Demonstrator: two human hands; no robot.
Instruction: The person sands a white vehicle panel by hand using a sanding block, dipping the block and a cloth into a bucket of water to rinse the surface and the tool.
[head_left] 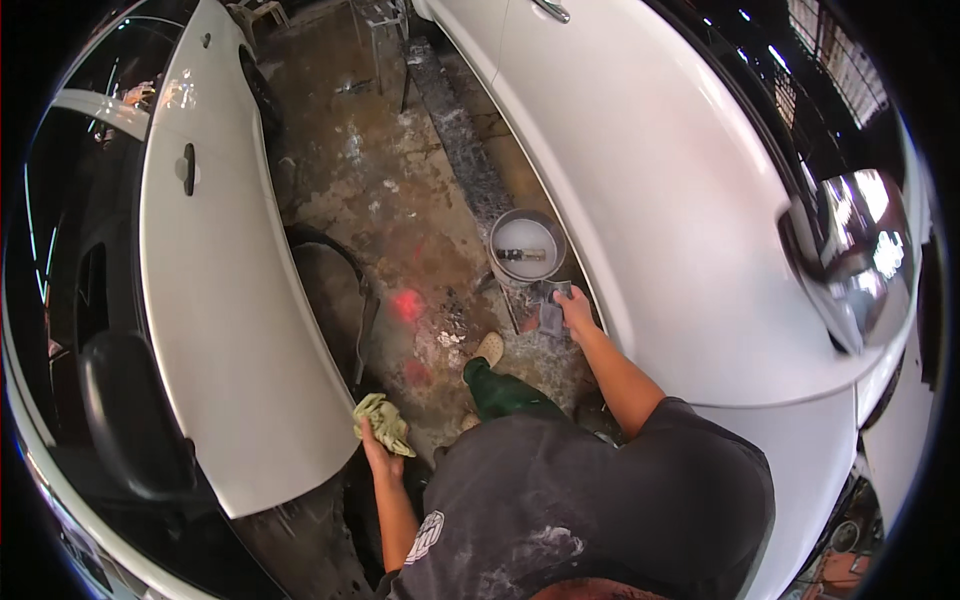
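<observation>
My left hand [378, 455] grips a crumpled yellow-green cloth [383, 422], held beside the lower edge of the white car door on the left [225, 330]. In my right hand [574, 312] is a dark grey sheet that looks like sandpaper [552, 316], pinched between fingers and thumb. That hand is just below a grey bucket [497, 262] of cloudy, whitish liquid. A dark and silvery bar-shaped object [522, 255] shows inside the bucket; its kind is unclear. Close on my right is the pale side of a second car [650, 190], with a slight haze over its door.
The wet, stained concrete floor [370, 200] runs between the two cars. A curved black trim piece [362, 300] lies by the left door. A chrome side mirror [862, 230] juts out at right and a black one [130, 410] at left. A metal stand [380, 15] is at the far end.
</observation>
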